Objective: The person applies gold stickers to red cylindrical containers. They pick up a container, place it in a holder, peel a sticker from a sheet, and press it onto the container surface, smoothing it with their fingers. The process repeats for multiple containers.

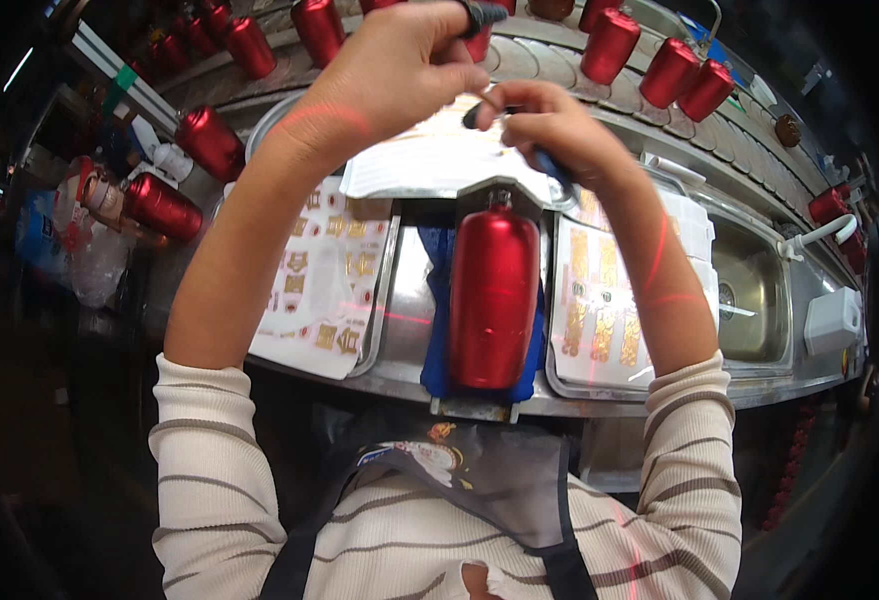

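My left hand (400, 75), a black covering on one finger, is raised over a brightly lit white sheet (400, 170). Its thumb and forefinger are pinched together, meeting the fingertips of my right hand (550, 120). The right fingers are curled and also pinch; dark coverings show on some of them. Whatever lies between the fingertips is too small and blurred to name. Below both hands a glossy red bottle (495, 300) lies in a holder, its neck pointing away from me, with blue cloth (437, 340) under it. Neither hand touches the bottle.
Sheets of gold decals lie on a left tray (372, 345) and a right tray (600, 392). A metal sink (755, 290) with a white tap (830, 232) is at the right. Several red bottles (610, 47) stand on the slatted conveyor behind; others (210, 143) are at the left.
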Motion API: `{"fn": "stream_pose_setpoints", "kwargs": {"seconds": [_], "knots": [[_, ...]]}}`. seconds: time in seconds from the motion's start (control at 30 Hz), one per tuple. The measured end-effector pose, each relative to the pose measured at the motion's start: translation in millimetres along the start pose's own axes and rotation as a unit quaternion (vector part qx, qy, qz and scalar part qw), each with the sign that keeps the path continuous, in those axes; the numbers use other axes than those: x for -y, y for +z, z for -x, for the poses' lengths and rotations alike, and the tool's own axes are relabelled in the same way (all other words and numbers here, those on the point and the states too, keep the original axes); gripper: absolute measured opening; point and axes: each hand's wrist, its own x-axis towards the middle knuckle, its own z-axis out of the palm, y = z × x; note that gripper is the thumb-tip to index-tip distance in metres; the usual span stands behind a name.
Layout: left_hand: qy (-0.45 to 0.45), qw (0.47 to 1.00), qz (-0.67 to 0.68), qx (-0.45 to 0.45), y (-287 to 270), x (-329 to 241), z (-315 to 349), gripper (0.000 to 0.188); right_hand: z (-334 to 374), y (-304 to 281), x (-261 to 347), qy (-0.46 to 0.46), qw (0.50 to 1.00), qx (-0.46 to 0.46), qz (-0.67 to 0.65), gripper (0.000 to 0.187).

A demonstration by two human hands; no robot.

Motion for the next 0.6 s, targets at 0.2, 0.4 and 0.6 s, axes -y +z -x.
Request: {"fn": "stream_pose_setpoints", "kwargs": {"seconds": [0.2,0.4,0.6], "knots": [[-0.11,0.926,0.359,0.026,21,-48,50,0.042,116,-18,43,0.039,0.996,-0.069,0.03,0.032],[-0.076,0.895,0.437,0.051,68,-66,115,0.042,197,32,72,0.043,0.985,-0.128,0.107,0.023],[-0.165,0.936,0.311,-0.008,94,-61,209,0.023,228,101,0,0.134,0.975,-0.147,0.101,0.013]]}}
